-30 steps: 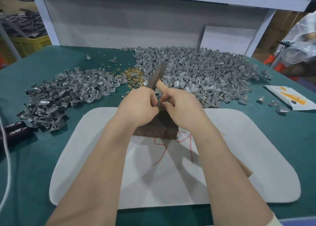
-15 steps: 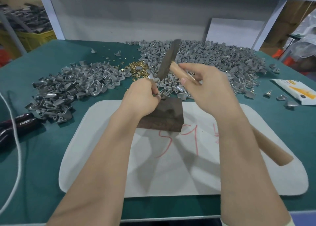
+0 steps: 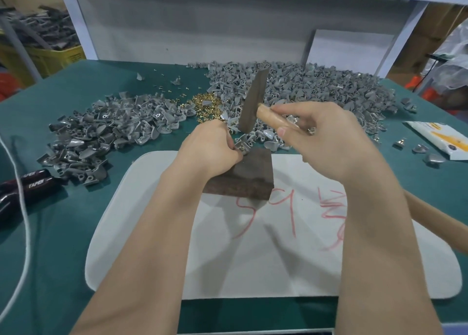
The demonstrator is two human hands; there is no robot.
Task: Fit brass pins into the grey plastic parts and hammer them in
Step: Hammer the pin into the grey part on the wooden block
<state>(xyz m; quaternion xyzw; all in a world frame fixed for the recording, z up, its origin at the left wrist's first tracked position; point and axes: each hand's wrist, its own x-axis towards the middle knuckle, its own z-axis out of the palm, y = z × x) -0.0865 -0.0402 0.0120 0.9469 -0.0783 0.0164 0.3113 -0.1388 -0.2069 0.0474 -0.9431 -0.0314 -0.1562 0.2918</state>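
Mid-job I'd say: left hand point(image 3: 212, 147) fingers pinch one grey part point(image 3: 240, 146) on the dark block point(image 3: 248, 175), and right hand point(image 3: 329, 137) fingers are wrapped round the hammer point(image 3: 253, 101) handle, head up just above the part. Behind sit a left heap point(image 3: 106, 129) of grey parts, a bigger right heap point(image 3: 316, 88) and some brass pins point(image 3: 206, 106), so probably loads left. Green bench point(image 3: 50, 258), white mat point(image 3: 278, 258), yellow crate point(image 3: 58, 55) back left.

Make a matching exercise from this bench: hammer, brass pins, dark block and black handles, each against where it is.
1. hammer
2. pins
3. block
4. black handles

A. on the white mat
B. at the table left edge
C. held up by the right hand
D. between the two grey heaps

Pairs: 1-C, 2-D, 3-A, 4-B
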